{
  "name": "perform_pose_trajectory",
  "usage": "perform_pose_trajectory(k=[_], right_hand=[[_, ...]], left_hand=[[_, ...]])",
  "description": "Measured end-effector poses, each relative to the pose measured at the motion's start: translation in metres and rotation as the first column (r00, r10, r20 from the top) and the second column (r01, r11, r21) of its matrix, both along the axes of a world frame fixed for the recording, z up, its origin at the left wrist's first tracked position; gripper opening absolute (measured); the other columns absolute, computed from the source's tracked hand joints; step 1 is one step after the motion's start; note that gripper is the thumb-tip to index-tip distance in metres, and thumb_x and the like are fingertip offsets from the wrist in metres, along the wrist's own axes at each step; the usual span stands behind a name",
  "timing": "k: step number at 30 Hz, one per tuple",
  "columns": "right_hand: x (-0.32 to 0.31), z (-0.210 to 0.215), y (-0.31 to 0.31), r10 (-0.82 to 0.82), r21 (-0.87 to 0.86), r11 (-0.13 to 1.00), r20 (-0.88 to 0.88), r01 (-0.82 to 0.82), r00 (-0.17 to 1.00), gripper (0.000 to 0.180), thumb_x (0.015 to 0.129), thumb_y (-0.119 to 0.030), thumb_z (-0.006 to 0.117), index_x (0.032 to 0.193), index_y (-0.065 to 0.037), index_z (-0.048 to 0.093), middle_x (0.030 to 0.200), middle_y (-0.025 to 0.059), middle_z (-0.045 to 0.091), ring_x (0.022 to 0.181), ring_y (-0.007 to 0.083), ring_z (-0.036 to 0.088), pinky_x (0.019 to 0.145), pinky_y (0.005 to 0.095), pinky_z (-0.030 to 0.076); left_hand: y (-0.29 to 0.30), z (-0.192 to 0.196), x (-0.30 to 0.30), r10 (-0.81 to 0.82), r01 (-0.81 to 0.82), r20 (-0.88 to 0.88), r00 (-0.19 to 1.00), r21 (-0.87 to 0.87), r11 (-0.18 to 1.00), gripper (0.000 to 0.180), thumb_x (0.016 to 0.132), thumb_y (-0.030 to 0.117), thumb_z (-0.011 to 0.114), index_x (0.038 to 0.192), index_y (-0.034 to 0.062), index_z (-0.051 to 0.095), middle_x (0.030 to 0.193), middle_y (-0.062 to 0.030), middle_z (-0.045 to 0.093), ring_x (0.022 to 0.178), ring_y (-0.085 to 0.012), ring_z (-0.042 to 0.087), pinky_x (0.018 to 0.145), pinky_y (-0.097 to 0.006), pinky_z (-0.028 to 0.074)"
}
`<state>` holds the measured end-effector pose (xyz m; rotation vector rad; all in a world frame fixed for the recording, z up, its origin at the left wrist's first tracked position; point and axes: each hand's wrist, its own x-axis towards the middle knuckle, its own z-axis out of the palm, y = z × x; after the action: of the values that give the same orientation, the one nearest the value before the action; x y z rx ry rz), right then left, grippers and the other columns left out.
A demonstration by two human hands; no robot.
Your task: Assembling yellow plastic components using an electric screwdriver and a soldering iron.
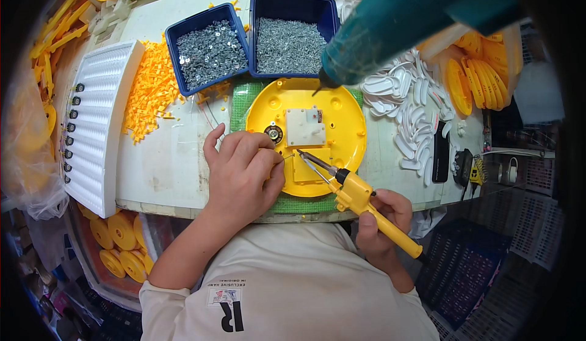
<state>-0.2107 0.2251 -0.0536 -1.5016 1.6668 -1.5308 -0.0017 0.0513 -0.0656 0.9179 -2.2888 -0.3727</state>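
A yellow round plastic shell (349,149) lies with its inner side up on a green mat (244,104). Inside it are a white box-shaped part (305,126), a small round speaker (274,135) and a raised yellow rectangular cover (312,169). My left hand (244,164) rests at the shell's left edge, fingers curled, pinching what looks like a thin wire beside the cover. In my right hand (386,219) is a yellow soldering iron (355,193) with a feed tube along its tip. The iron's tip reaches the upper left of the cover, close to my left fingertips.
A teal electric screwdriver (390,33) hangs above the shell. Two blue bins (293,2) of screws stand behind. Orange pieces (149,91) and a white foam tray (97,127) with small speakers lie left, white curved parts (415,133) right. Yellow shells (479,82) sit far right.
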Motion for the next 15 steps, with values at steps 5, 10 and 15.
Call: perform_pose_trajectory(k=[5,10,15], right_hand=[[-0.0018,0.0000,-0.0013,0.004,-0.012,1.000,-0.003,-0.004,1.000,0.046,0.093,-0.009,0.073,0.130,0.002,0.049,0.101,0.0144,0.064,0.082,0.0148,0.064,0.074,0.0280,0.055],[-0.0024,0.0015,-0.0022,0.005,-0.008,1.000,-0.013,-0.005,1.000,0.045,0.093,-0.009,0.072,0.130,0.001,0.049,0.098,0.0140,0.065,0.081,0.0149,0.065,0.072,0.0281,0.055],[-0.0022,0.0025,-0.0013,-0.005,-0.002,1.000,-0.022,0.005,1.000,0.045,0.093,-0.011,0.072,0.129,0.001,0.049,0.096,0.0135,0.065,0.081,0.0139,0.064,0.072,0.0274,0.054]], left_hand=[[0.0004,-0.0009,0.0004,0.003,-0.003,0.008,1.000,0.003,1.000,0.018,0.077,0.009,0.079,0.087,0.0140,0.065,0.103,-0.0020,0.064,0.104,-0.0250,0.061,0.113,-0.052,0.030],[0.0001,-0.0002,0.0003,0.003,-0.003,0.007,1.000,-0.004,1.000,0.018,0.076,0.009,0.078,0.086,0.0140,0.065,0.102,-0.0021,0.064,0.104,-0.0249,0.061,0.113,-0.052,0.030],[0.0000,0.0006,0.0003,0.003,-0.003,0.009,1.000,-0.006,1.000,0.018,0.076,0.009,0.078,0.086,0.0140,0.064,0.102,-0.0020,0.064,0.104,-0.0248,0.061,0.113,-0.052,0.030]])
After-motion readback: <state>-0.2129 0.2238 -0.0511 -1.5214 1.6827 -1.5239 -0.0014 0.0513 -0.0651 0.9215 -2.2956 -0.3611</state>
